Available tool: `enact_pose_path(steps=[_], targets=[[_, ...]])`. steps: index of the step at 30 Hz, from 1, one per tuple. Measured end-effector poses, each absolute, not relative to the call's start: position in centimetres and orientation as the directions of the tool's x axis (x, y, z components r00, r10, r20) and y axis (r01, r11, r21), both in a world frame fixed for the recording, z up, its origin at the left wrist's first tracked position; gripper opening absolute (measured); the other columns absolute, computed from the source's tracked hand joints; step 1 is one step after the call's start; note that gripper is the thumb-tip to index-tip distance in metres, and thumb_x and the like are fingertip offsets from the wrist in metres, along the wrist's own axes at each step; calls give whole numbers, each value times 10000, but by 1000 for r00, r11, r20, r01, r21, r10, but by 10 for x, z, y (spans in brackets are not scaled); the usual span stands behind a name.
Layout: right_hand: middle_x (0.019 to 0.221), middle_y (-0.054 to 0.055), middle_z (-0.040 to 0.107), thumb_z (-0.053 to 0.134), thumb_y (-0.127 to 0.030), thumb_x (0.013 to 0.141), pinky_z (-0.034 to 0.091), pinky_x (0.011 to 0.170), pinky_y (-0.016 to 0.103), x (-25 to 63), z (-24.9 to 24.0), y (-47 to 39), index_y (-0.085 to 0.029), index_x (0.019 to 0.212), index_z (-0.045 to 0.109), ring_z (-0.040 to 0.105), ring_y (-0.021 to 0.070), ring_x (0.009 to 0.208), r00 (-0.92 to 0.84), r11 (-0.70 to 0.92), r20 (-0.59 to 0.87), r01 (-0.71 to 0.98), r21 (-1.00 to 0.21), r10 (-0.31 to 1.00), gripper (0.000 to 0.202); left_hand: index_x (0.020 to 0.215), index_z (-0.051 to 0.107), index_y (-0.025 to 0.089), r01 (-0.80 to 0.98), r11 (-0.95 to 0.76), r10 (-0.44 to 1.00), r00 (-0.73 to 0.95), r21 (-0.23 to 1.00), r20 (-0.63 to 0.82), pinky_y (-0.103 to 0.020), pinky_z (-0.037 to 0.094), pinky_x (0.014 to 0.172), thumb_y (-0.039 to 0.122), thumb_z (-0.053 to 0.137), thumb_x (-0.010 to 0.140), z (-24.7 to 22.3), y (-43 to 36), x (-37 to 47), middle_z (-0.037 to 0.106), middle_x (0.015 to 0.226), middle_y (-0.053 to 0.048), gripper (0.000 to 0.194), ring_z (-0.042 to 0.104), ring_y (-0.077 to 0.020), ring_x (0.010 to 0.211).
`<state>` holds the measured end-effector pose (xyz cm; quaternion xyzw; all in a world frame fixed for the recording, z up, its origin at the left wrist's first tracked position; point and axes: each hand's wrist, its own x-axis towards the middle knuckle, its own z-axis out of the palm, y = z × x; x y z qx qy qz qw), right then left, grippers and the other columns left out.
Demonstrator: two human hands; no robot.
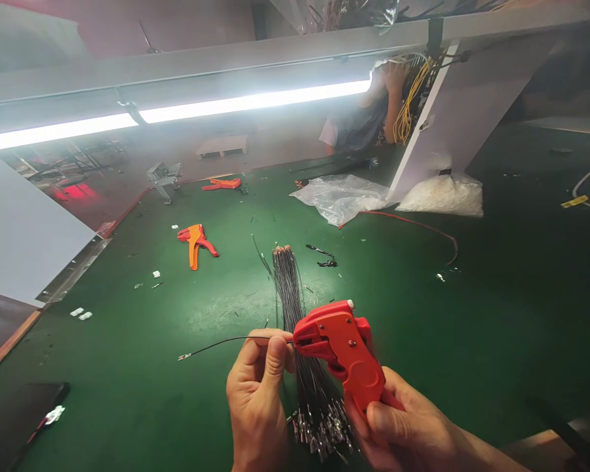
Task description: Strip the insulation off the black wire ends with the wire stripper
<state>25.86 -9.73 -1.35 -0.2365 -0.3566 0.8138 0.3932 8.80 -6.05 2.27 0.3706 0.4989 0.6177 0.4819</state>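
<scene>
Pinched between the thumb and fingers of my left hand (261, 387) is a thin black wire (221, 343). A metal terminal sits on its far left end, and its right end reaches the jaws of a red wire stripper (341, 347). My right hand (403, 419) is wrapped around the stripper's handles. Whether the jaws bite on the wire I cannot tell. Beneath both hands lies a bundle of black wires (288, 288), with copper ends at the far side and metal terminals at the near side.
On the green table (472, 328) lie an orange-red wire stripper (195, 246) and another (222, 184) farther back. A plastic bag (344, 196), a filled bag (442, 195) and a red wire (423, 226) lie beyond. A lamp (255, 101) hangs above; a co-worker (356, 128) is behind.
</scene>
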Motion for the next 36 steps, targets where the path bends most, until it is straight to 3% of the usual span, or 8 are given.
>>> enact_pose_path(steps=[4,7,13,21,30,36], targets=[[578,-51,442,711,-585,822,300,478,205,261,-17,-100,-160,723,548,369,65,501,-535,-447,-151,-481,-754,831,466,745,716,181,-233,-30,962,-272,972,-36,-179,407,549,462,767,793,22,-60,88,548,615,22,289,475,-92,582],[598,-44,450,732,-554,813,294,484,199,260,-17,-102,-153,734,563,376,70,529,-526,-437,-136,-504,-745,840,442,660,664,174,-266,-36,965,-260,963,-36,-181,396,553,444,762,804,22,-60,88,519,614,27,321,457,-86,579],[643,-26,501,717,-558,813,299,489,201,259,-5,-94,-133,867,600,418,72,532,-657,-481,-70,-471,-740,751,444,608,607,165,-375,37,966,-225,926,-129,-169,407,552,429,779,791,28,-60,90,491,590,35,363,433,-80,563],[668,-4,514,696,-516,847,321,507,190,257,-5,-95,-116,937,589,417,76,561,-676,-490,-18,-515,-703,737,424,632,660,156,-608,145,952,-130,781,-277,-144,466,548,295,861,705,39,-58,88,554,580,26,255,481,-68,530],[686,3,528,743,-477,814,354,509,172,256,-10,-99,-112,959,587,438,68,557,-663,-538,-57,-552,-637,747,422,637,720,150,-751,249,916,-24,612,-402,-122,512,551,272,913,629,43,-51,90,580,520,31,229,549,-60,517],[660,-6,520,745,-455,819,374,501,165,255,-6,-98,-113,924,583,438,64,539,-648,-531,-68,-554,-641,758,392,612,706,136,-778,277,898,0,564,-441,-158,542,570,226,925,599,47,-51,93,589,515,28,237,553,-71,523]])
